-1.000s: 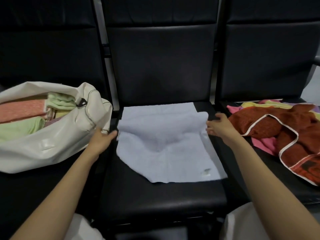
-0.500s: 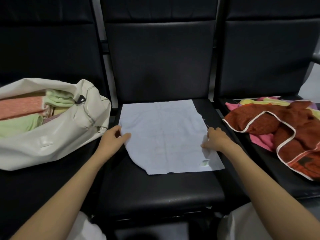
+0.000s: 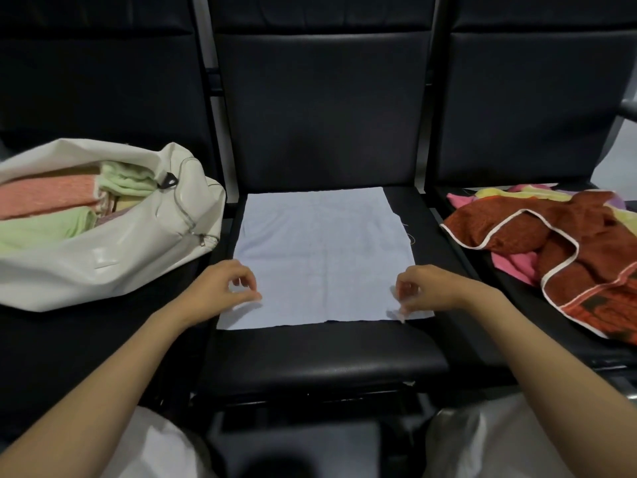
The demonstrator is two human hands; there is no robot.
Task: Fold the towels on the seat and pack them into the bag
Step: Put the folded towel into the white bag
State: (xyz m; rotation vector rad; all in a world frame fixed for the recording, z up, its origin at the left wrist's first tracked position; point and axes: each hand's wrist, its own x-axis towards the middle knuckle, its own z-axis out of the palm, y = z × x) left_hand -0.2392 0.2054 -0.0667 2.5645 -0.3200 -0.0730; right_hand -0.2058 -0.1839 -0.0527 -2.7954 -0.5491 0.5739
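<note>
Blue towel (image 3: 324,250) lies flat for folding; your left hand (image 3: 220,291) and right hand (image 3: 436,289) curl fingers at near corners, pinch unclear.

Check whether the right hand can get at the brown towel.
Probably yes: the brown towel lies uncovered, with nothing between it and the right hand, though that hand seems to be pinching a corner of the blue towel and would need to let go.

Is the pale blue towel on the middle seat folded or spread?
Spread out: the pale blue towel lies flat, unfolded; left hand and right hand pinch its near end.
</note>
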